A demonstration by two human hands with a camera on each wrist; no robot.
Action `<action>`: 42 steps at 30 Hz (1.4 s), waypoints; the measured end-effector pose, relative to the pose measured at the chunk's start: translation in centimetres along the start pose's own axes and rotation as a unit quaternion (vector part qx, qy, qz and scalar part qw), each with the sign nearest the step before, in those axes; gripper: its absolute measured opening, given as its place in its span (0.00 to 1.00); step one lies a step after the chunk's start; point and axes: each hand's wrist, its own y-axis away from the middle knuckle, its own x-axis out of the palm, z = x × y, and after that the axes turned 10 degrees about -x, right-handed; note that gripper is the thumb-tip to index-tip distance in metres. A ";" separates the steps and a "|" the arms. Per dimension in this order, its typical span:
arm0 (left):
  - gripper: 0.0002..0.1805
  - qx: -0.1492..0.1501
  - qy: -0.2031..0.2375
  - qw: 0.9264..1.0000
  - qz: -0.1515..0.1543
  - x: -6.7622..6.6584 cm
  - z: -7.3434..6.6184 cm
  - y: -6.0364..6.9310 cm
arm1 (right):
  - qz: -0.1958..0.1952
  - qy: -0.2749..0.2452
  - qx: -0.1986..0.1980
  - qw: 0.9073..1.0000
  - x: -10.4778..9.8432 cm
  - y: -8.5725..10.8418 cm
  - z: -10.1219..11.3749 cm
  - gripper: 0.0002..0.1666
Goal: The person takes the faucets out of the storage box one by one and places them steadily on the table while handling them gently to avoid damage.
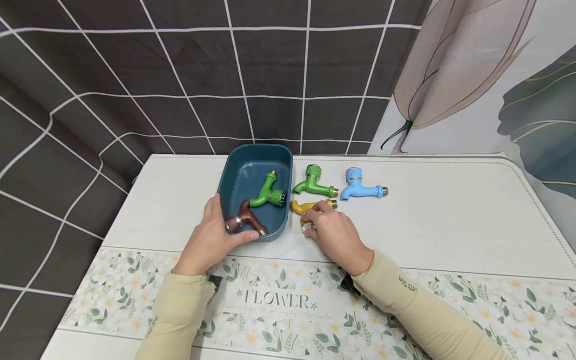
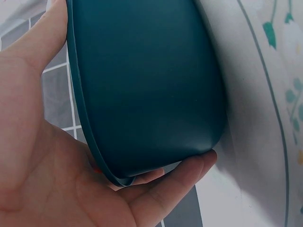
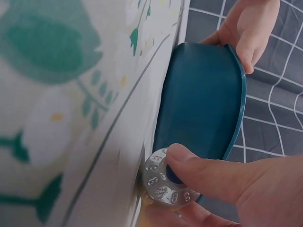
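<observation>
A dark blue plastic basin (image 1: 234,172) stands on the table, with a green faucet (image 1: 265,192) and a brown faucet (image 1: 246,216) lying inside. My left hand (image 1: 211,239) grips the basin's near left corner, thumb at the near rim and fingers along the outer side wall. Just right of the basin, my right hand (image 1: 336,234) pinches the round handle (image 3: 158,182) of a yellow faucet (image 1: 302,207); part of this faucet is hidden under the fingers. Behind it lies another green faucet (image 1: 315,186), and a light blue faucet (image 1: 362,189) is further right.
A white table cover (image 1: 450,215) with a floral printed band (image 1: 288,325) lies beneath everything. Dark cloth with a white grid (image 1: 270,65) hangs behind and to the left. Leaf-patterned cloth (image 1: 472,75) hangs at the back right.
</observation>
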 end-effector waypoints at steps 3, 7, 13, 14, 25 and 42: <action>0.70 -0.001 0.001 1.000 0.000 0.0 0.1 0.0 | 0.000 0.001 -0.001 1.000 0.1 0.0 0.0 0.13; 0.71 -0.001 0.001 1.000 0.002 0.0 0.1 0.0 | 0.000 0.009 -0.003 1.000 0.2 -0.1 -0.1 0.14; 0.71 0.000 0.000 1.000 0.002 0.0 0.0 -0.1 | 0.000 0.024 -0.010 1.000 0.1 0.0 -0.1 0.16; 0.71 0.000 0.000 1.000 0.002 0.0 0.0 -0.1 | 0.000 0.026 -0.011 1.000 0.1 0.0 -0.1 0.17; 0.70 0.001 0.002 1.000 0.001 -0.1 -0.2 -0.1 | 0.009 0.037 -0.010 0.999 -0.4 -0.1 -0.2 0.25; 0.70 0.001 -0.001 1.000 0.003 -0.2 -0.1 0.0 | -0.056 0.009 -0.033 0.998 -1.7 -0.4 -0.1 0.21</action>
